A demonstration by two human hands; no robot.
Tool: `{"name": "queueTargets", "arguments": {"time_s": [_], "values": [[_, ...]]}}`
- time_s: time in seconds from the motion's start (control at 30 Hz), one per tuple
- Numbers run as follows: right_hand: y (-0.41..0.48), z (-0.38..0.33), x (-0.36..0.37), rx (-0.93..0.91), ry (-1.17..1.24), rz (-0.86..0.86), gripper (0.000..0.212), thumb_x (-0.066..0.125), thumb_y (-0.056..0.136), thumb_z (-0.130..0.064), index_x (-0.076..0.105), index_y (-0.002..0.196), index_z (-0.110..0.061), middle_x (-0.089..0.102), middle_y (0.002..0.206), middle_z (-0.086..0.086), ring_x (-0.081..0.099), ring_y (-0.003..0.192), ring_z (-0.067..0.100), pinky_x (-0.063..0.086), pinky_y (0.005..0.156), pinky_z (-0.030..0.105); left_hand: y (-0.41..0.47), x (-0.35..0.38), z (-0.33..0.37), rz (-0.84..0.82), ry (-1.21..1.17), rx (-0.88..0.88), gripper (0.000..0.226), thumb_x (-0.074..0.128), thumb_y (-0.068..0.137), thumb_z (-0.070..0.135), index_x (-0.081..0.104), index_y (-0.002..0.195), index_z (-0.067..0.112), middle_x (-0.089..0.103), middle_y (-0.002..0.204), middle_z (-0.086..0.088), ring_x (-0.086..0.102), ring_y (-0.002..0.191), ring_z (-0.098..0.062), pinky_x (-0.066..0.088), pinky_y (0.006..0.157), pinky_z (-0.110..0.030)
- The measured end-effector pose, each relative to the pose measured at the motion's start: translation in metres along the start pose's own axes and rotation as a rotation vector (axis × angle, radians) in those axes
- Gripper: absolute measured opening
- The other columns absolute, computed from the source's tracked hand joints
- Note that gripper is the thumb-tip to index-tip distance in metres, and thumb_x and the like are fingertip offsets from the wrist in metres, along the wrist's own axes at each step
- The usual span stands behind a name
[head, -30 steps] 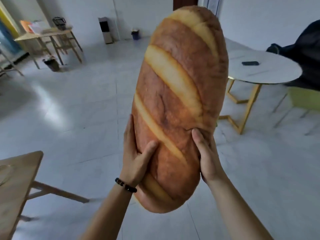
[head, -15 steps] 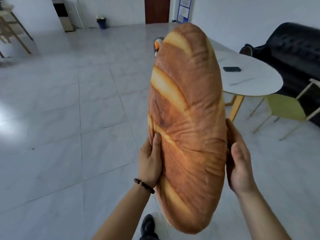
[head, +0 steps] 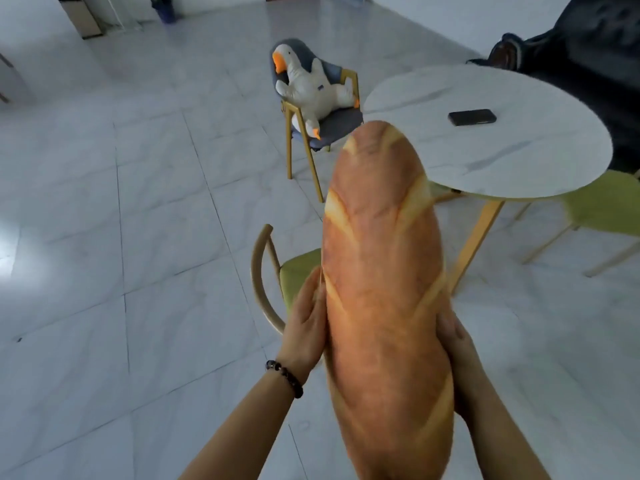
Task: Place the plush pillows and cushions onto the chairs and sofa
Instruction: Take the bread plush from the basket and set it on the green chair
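Note:
A long bread-shaped plush pillow [head: 381,289] stands nearly upright in front of me, carried between both hands. My left hand [head: 306,323] presses flat against its left side with straight fingers. My right hand [head: 457,337] wraps the right side, its fingers mostly hidden behind the pillow. Just behind the pillow's lower half is a green chair [head: 298,275] with a curved wooden back, its seat largely hidden. A white goose plush [head: 311,88] sits on a grey chair [head: 337,128] farther off. The black sofa [head: 588,39] is at the top right.
A round white marble table [head: 502,161] on yellow legs stands right of the pillow, with a dark phone [head: 471,117] on it. A second green chair [head: 604,209] is tucked at its right side. Pale tiled floor [head: 138,237] spreads to the left.
The view has swung right and down. The pillow has come lower and now stands over the near green chair. The goose on the grey chair has come fully into view.

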State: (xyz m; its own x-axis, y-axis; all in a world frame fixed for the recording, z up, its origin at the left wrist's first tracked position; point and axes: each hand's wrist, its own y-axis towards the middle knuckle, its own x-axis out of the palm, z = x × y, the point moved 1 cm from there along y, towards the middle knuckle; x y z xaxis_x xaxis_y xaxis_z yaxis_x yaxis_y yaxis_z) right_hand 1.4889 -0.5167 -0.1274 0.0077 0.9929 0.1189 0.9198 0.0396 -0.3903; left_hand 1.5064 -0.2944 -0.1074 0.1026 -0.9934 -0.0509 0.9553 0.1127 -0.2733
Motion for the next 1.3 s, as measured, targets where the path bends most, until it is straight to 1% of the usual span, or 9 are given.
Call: {"name": "queueTargets", "arguments": {"time_s": [0.13, 0.37, 0.57, 0.67, 0.73, 0.83, 0.9, 1.03, 1.3], "values": [[0.108, 0.003, -0.017, 0.070, -0.164, -0.017, 0.113, 0.088, 0.041, -0.080, 0.050, 0.142, -0.045, 0.061, 0.137, -0.011, 0.063, 0.121, 0.013, 0.052, 0.105, 0.043, 0.072, 0.040, -0.017, 0.119, -0.024, -0.230, 0.067, 0.037, 0.085, 0.084, 0.042, 0.144, 0.053, 0.051, 0.144, 0.023, 0.048, 0.134, -0.004, 0.037, 0.116, -0.037], [0.264, 0.056, -0.012, 0.130, -0.411, -0.143, 0.094, 0.073, 0.067, -0.080, 0.034, 0.149, -0.056, 0.047, 0.139, -0.009, 0.049, 0.131, 0.016, 0.041, 0.114, 0.043, 0.172, 0.063, -0.065, 0.380, 0.042, -0.408, 0.074, 0.058, 0.082, 0.066, 0.039, 0.148, 0.040, 0.056, 0.119, 0.029, 0.057, 0.115, 0.002, 0.050, 0.099, -0.027], [0.335, 0.186, 0.040, 0.216, -0.522, -0.390, 0.093, 0.037, 0.085, -0.090, 0.016, 0.162, -0.041, 0.034, 0.163, -0.007, 0.032, 0.150, 0.016, 0.028, 0.124, 0.051, 0.207, 0.012, -0.180, 0.648, 0.183, -0.543, 0.104, 0.063, 0.069, 0.085, 0.024, 0.156, 0.041, 0.037, 0.158, 0.017, 0.038, 0.143, -0.003, 0.037, 0.117, -0.043], [0.346, 0.237, 0.051, 0.291, -0.610, -0.487, 0.091, 0.036, 0.087, -0.087, 0.011, 0.162, -0.043, 0.020, 0.169, 0.001, 0.019, 0.156, 0.023, 0.019, 0.126, 0.053, 0.214, -0.009, -0.227, 0.613, 0.325, -0.646, 0.103, 0.057, 0.071, 0.088, 0.013, 0.155, 0.048, 0.019, 0.165, 0.017, 0.023, 0.151, -0.007, 0.034, 0.117, -0.052], [0.347, 0.256, 0.054, 0.247, -0.592, -0.450, 0.083, 0.046, 0.092, -0.075, 0.006, 0.160, -0.049, 0.013, 0.170, 0.003, 0.013, 0.156, 0.026, 0.015, 0.126, 0.051, 0.226, -0.016, -0.245, 0.546, 0.389, -0.645, 0.100, 0.054, 0.081, 0.080, 0.006, 0.159, 0.039, 0.020, 0.166, 0.008, 0.026, 0.150, -0.013, 0.027, 0.121, -0.040], [0.343, 0.267, 0.056, 0.370, -0.480, -0.289, 0.113, 0.059, 0.078, -0.082, -0.009, 0.160, -0.045, -0.001, 0.172, 0.005, 0.003, 0.158, 0.029, 0.011, 0.126, 0.054, 0.244, -0.017, -0.260, 0.506, 0.397, -0.609, 0.095, 0.053, 0.086, 0.074, 0.008, 0.160, 0.034, 0.032, 0.162, 0.005, 0.038, 0.144, -0.018, 0.032, 0.119, -0.037], [0.342, 0.267, 0.060, 0.458, -0.427, -0.283, 0.125, 0.060, 0.066, -0.092, -0.007, 0.160, -0.045, 0.012, 0.171, 0.000, 0.015, 0.157, 0.027, 0.018, 0.126, 0.055, 0.244, -0.016, -0.263, 0.531, 0.454, -0.554, 0.076, 0.049, 0.096, 0.061, 0.020, 0.159, 0.030, 0.042, 0.156, 0.005, 0.044, 0.140, -0.018, 0.035, 0.116, -0.035], [0.329, 0.267, 0.073, 0.342, -0.505, -0.265, 0.105, 0.057, 0.076, -0.088, 0.006, 0.160, -0.048, 0.039, 0.159, 0.000, 0.042, 0.144, 0.018, 0.036, 0.120, 0.049, 0.235, -0.025, -0.267, 0.546, 0.500, -0.563, 0.062, 0.042, 0.103, 0.049, 0.023, 0.158, 0.025, 0.045, 0.155, -0.001, 0.045, 0.139, -0.022, 0.034, 0.114, -0.031], [0.315, 0.266, 0.081, 0.147, -0.629, -0.081, 0.086, 0.060, 0.085, -0.075, 0.022, 0.157, -0.050, 0.043, 0.142, 0.007, 0.042, 0.135, 0.023, 0.039, 0.114, 0.040, 0.246, -0.038, -0.277, 0.462, 0.509, -0.698, 0.051, 0.039, 0.107, 0.039, 0.029, 0.154, 0.023, 0.051, 0.148, 0.000, 0.049, 0.132, -0.021, 0.032, 0.099, -0.024]]}}
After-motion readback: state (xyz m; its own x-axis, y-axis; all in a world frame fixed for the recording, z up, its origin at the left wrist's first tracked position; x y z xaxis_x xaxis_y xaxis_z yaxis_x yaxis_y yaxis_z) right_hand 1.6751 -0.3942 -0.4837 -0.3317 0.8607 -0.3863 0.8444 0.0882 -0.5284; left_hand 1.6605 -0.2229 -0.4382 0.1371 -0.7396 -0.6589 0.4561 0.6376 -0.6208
